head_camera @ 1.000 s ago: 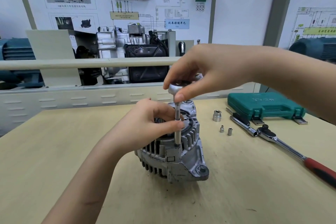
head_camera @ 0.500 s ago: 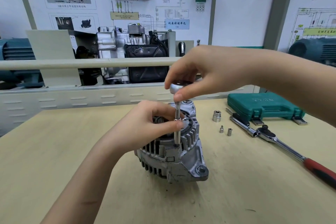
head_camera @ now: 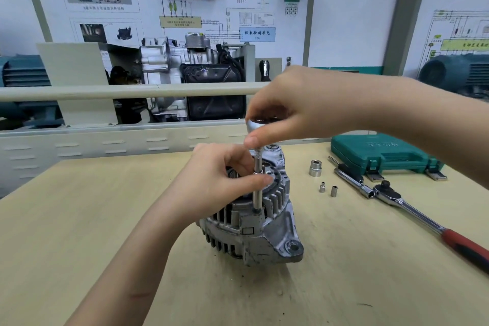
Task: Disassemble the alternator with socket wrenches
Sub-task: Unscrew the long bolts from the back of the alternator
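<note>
Little has moved since the earlier frame. Our right hand (head_camera: 296, 111) grips the driver head (head_camera: 255, 124); our left hand (head_camera: 222, 180) pinches its shaft (head_camera: 257, 193), keeping it upright on the bolt of the alternator (head_camera: 254, 222), mid-table (head_camera: 105, 219).

alternator (head_camera: 264, 233): dull silver-grey, dark slotted vents | surface (head_camera: 105, 219): pale yellow-tan wood grain | tool case (head_camera: 381, 153), right: teal green | ratchet wrench (head_camera: 412, 209), right: chrome, red-and-black handle | sockets (head_camera: 315, 167): chrome
</note>
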### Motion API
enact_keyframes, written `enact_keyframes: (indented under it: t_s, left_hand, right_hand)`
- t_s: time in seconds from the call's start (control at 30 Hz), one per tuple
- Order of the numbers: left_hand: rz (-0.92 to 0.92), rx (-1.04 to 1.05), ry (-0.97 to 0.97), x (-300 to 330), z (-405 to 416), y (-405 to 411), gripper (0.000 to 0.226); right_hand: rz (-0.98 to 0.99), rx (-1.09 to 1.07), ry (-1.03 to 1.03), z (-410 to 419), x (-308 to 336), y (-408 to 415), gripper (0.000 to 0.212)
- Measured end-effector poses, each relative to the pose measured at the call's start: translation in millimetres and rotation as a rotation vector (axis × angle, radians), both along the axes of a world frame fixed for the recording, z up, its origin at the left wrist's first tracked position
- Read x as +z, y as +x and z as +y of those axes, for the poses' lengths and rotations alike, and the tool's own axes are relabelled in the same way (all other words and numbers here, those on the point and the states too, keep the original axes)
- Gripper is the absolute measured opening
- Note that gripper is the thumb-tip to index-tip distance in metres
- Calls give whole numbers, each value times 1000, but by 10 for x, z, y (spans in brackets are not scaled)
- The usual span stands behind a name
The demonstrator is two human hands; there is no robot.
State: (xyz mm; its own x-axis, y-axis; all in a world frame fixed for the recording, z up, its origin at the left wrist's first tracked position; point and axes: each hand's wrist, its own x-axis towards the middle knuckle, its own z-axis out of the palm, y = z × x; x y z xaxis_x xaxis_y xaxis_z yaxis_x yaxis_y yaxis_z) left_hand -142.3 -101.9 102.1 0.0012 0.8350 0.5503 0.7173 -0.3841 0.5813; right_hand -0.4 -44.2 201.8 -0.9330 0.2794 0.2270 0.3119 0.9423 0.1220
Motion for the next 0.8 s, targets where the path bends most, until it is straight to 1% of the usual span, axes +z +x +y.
enact_keyframes:
  t_s: [0.07, 0.13, 0.2, 0.27, 0.3, 0.33, 0.37, 0.47, 0.53, 0.57, 0.67, 0.73, 0.8]
  left_hand:
    - [-15, -3, -1, 1, -6, 3, 23]
    - [-28, -4, -4, -1, -6, 10, 24]
    - [-34, -14, -5, 5, -5, 19, 24]
    - [-31, -29, -4, 13, -9, 21, 21]
    - [-29, -41, -9, 23, -14, 15, 18]
    - [-26, -60, -27, 34, -26, 5, 15]
    - [-21, -81, -52, 43, -34, -11, 15]
    - [30, -130, -122, 44, -39, -62, 40]
    - [57, -141, -128, 36, -35, -67, 50]
    - [53, -135, -118, 33, -32, -62, 49]
    - [44, -99, -95, 30, -31, -44, 38]
    - [52, -67, -92, 23, -28, -47, 27]
    - [61, -41, -94, 19, -26, -45, 22]
  right_hand:
    - [-62, -14, -27, -1, 38, 27, 49]
    - [-103, -20, -110, 13, 88, 69, 45]
    - [-142, -15, -171, 38, 129, 110, 33]
    - [-175, 14, -190, 63, 138, 131, 11]
    - [-179, 28, -187, 75, 134, 132, 6]
    - [-179, 40, -182, 84, 129, 131, 5]
    - [-182, 45, -176, 89, 129, 130, 8]
    - [-193, 56, -201, 105, 167, 134, 24]
    - [-179, 65, -234, 120, 188, 132, 37]
    - [-172, 68, -244, 124, 194, 129, 38]
    - [-148, 57, -244, 102, 202, 113, 37]
    - [-88, 46, -247, 74, 191, 105, 43]
    - [-15, 28, -234, 51, 151, 100, 49]
